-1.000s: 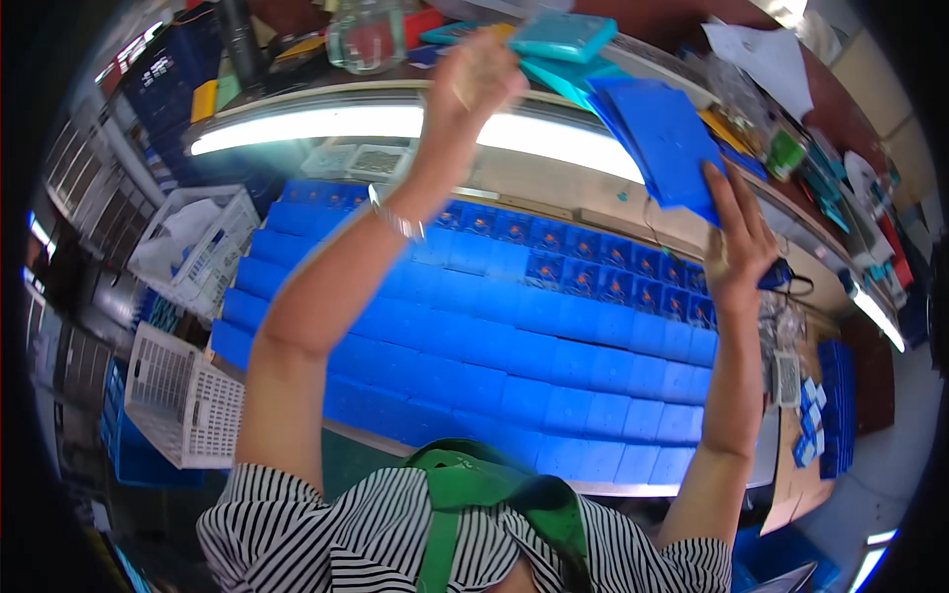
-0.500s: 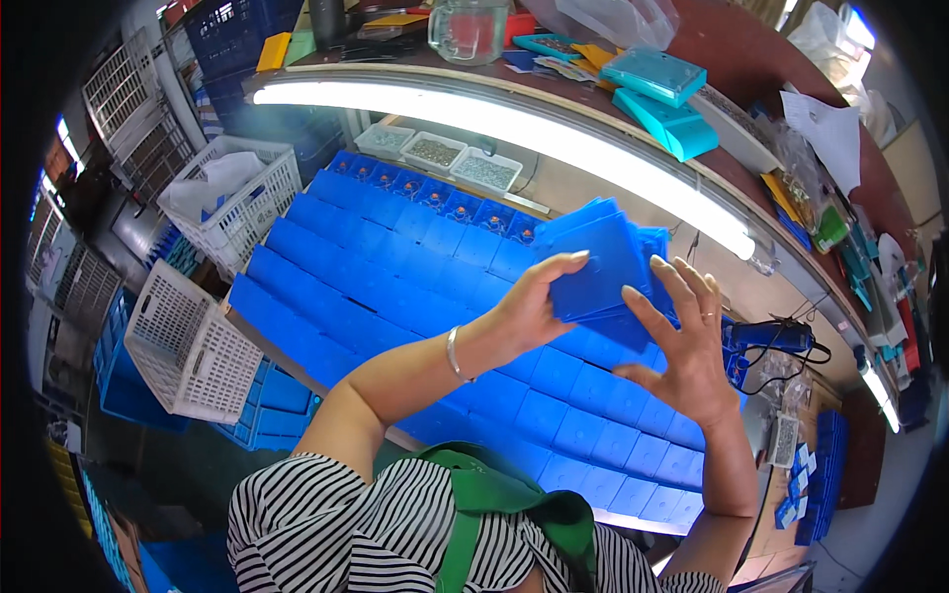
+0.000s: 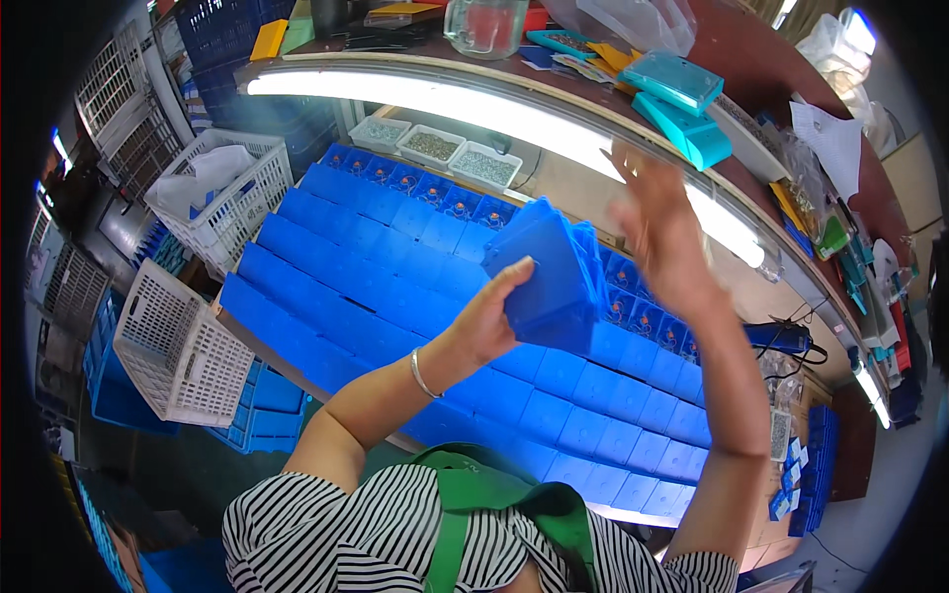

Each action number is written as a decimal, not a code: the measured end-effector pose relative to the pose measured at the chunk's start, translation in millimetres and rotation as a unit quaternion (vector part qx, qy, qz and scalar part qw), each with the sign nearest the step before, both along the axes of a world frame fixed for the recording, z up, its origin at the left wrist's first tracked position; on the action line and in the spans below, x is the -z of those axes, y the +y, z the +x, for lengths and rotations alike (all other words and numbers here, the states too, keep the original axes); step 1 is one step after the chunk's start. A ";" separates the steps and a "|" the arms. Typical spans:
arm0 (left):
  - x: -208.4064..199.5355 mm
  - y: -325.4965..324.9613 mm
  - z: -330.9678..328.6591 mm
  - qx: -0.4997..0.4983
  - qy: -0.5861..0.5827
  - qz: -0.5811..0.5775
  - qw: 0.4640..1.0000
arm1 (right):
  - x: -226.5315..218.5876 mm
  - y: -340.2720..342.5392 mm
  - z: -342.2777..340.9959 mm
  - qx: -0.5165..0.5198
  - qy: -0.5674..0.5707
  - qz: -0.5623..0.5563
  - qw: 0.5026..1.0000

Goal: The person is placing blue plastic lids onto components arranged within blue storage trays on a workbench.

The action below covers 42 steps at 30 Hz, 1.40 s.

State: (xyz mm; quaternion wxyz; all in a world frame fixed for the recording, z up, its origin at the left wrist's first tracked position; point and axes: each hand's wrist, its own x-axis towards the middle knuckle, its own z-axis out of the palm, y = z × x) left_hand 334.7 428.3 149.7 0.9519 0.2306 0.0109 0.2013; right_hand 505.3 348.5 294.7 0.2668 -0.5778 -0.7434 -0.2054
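My left hand (image 3: 484,321) grips a fanned stack of thin blue plastic covers (image 3: 547,282), thumb on the near face, above the table. My right hand (image 3: 664,232) is raised to the right of the stack and apart from it, in front of the lamp. Motion blurs it, but its fingers look spread and nothing shows in them. Below lie long rows of flat blue covers (image 3: 386,292). Along the far edge, open blue cases (image 3: 405,181) with small orange and metallic parts inside stand uncovered; more of them show right of the stack.
A lit tube lamp (image 3: 435,104) runs under a cluttered shelf (image 3: 346,61). White trays of small parts (image 3: 430,145) sit behind the rows. White crates (image 3: 183,346) stand at the left. A dark blue corded tool (image 3: 781,336) lies at the right.
My right hand has left the stack and swung up and away toward the lamp. My left hand has drawn the stack a little left, and more open cases show behind it.
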 end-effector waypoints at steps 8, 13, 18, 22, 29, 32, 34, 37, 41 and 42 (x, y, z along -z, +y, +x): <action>33.0 35.9 -43.0 -0.026 0.092 0.002 0.995 | -29.4 159.4 62.6 0.058 -0.143 0.035 0.987; 45.1 60.1 -72.1 -0.038 0.131 -0.040 0.990 | -52.7 160.4 73.1 0.129 -0.186 0.046 0.973; 50.9 73.5 -76.8 -0.026 0.144 -0.053 0.988 | -49.5 189.8 41.2 0.189 -0.146 0.014 0.971; 52.4 76.8 -75.6 0.008 0.138 -0.042 0.990 | -33.4 202.4 50.4 0.209 -0.192 0.033 0.958; 56.9 75.9 -84.7 0.019 0.161 -0.025 0.987 | -36.8 177.7 66.4 0.091 -0.029 -0.031 0.995; 60.5 75.0 -87.4 0.014 0.162 -0.029 0.986 | -38.4 167.5 58.3 0.092 0.004 -0.057 0.994; 61.7 75.5 -85.9 0.013 0.165 -0.030 0.986 | -38.9 164.3 63.0 0.066 -0.012 -0.034 0.997; 63.9 74.1 -84.5 0.019 0.166 -0.027 0.986 | -37.1 163.4 67.4 0.042 -0.027 0.002 0.999; 70.1 75.0 -84.3 0.035 0.163 -0.041 0.985 | -40.1 176.7 66.9 0.105 -0.023 0.027 0.994; 70.5 74.1 -82.5 0.033 0.163 -0.040 0.985 | -42.2 182.1 71.0 0.082 -0.014 0.067 0.994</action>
